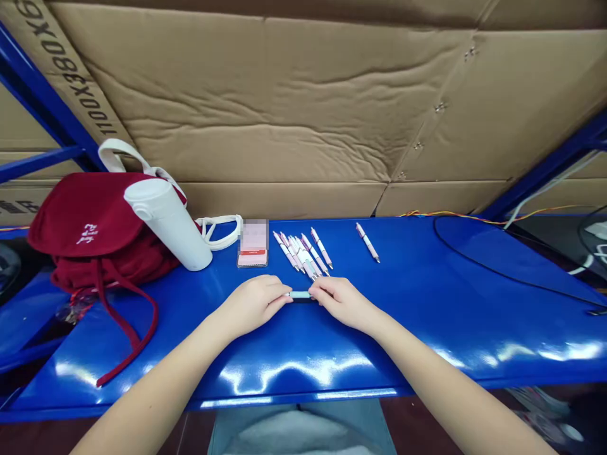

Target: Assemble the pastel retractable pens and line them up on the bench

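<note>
1. L hand (258,304): nearly closed, thumb & forefinger pinched, other fingers curled in; has hold of L end of a slim pale blue-green pen-like piece (300,294)
2. R hand (342,302): also nearly closed, thumb & finger pinched on R end of same piece; fingertips of the 2 hands are apart, w/ only a short mid-section showing btwn
3. Location: piece sits btwn the hands, over the mid part of the blue desk (427,303), on near side of the pen pile (290,251); can't tell if it touches desk
4. Long axis: L–R, approx parallel to desk's front edge, looks level
5. Direction: both ends covered by fingers, so can't tell which way the tip faces; a bit of white shows by the L fingertips
6. Pile: white pens w/ pink parts, overlapping; tips mostly toward wearer & slightly R, other ends away & L; nearest ones v. close to R hand, contact unclear
7. Lone pen (368,242): well apart, R of pile, similar slant, tip toward wearer & R
8. Far L: white bottle (168,227) by red bag (95,215); pink flat item (253,259), partly pixelated, btwn bottle & pile
</note>
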Motion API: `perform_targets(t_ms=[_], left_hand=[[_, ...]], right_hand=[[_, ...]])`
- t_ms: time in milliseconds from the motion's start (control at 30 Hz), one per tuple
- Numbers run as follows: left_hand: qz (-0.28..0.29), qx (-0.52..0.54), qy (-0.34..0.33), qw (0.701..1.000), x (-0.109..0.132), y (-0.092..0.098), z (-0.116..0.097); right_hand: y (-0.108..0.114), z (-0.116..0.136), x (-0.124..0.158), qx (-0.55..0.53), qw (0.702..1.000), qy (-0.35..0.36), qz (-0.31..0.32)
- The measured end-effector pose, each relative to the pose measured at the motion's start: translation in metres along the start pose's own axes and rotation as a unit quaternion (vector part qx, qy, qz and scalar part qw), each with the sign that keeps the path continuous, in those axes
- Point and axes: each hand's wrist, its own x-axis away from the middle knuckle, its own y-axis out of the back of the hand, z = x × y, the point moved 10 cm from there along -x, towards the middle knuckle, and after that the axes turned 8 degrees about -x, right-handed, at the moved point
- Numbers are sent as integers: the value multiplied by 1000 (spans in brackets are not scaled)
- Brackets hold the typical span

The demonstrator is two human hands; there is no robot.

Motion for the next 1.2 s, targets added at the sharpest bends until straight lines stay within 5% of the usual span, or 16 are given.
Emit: perform_targets(t_ms=[933,1200], left_hand=[[15,-6,8,1000,2,0,1],[21,9,14,1000,1,0,2]], right_hand=[[0,-1,4,-11,999,-6,-38],[6,10,6,-10,994,71,-84]])
